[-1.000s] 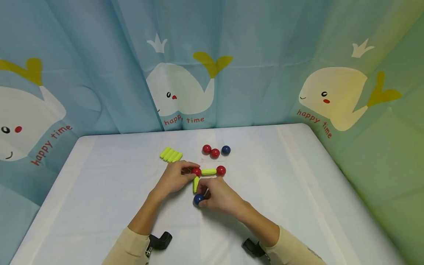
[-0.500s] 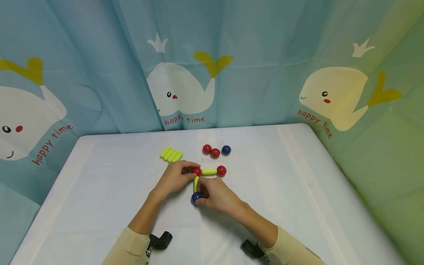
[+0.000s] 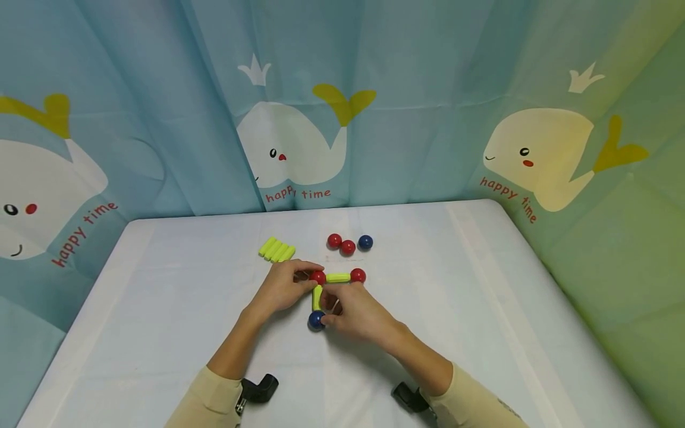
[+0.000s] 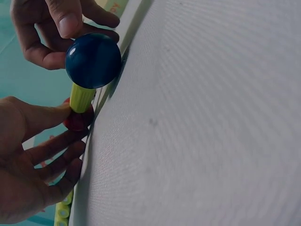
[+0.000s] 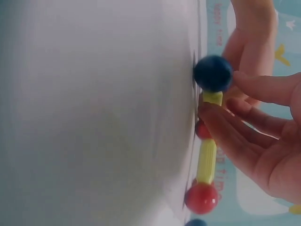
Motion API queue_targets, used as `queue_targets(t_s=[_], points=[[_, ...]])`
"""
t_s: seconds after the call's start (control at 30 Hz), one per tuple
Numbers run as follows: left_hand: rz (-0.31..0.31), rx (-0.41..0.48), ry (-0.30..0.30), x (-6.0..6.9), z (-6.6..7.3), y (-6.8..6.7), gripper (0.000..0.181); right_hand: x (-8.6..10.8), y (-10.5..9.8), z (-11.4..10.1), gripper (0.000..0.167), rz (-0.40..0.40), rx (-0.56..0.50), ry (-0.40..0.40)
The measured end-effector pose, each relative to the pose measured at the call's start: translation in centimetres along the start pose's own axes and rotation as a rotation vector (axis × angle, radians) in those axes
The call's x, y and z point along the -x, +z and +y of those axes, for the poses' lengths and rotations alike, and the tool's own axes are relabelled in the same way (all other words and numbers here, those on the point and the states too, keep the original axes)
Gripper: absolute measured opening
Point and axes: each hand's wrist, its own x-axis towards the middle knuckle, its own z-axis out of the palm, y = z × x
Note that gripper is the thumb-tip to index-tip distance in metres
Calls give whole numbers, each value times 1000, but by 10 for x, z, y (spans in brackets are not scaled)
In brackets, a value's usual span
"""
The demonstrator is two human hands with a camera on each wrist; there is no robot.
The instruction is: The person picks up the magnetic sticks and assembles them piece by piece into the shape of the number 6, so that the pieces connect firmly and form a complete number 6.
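Observation:
My left hand (image 3: 280,286) pinches a red ball (image 3: 318,277) between thumb and fingers. From that ball, one yellow-green stick (image 3: 338,277) runs right to another red ball (image 3: 358,276). A second yellow-green stick (image 3: 317,297) points toward me and meets a blue ball (image 3: 316,321). My right hand (image 3: 355,312) is beside this second stick and the blue ball. In the right wrist view, its thumb tip lies at the edge of the blue ball (image 5: 213,74), while its fingers extend loosely alongside the stick. The pinched red ball is partly hidden by my left fingers.
Several loose yellow-green sticks (image 3: 276,249) lie side by side beyond my left hand. Farther back on the white table (image 3: 428,255) sit two red balls (image 3: 347,248) and a blue ball (image 3: 365,242). A whale-printed curtain (image 3: 423,148) hangs behind the table.
The blue ball in front has shifted slightly left and up against the second stick's end. My right fingers have loosened from it and drawn slightly right. My left hand has stayed in place.

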Motion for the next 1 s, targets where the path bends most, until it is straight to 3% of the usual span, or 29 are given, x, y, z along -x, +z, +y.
queue_targets(t_s=[0.4,0.63,0.83,1.0], points=[[0,-2,-13,-1,-1,1,29,-5,-29,13,21,137,46,133],[0,-9,-7,-1,-1,1,29,-7,-44,28,19,232,60,160],[1,-8,-17,-1,-1,1,29,-8,-49,36,20,244,97,195],[3,-9,-16,0,-1,2,29,-10,-48,41,23,233,65,236]])
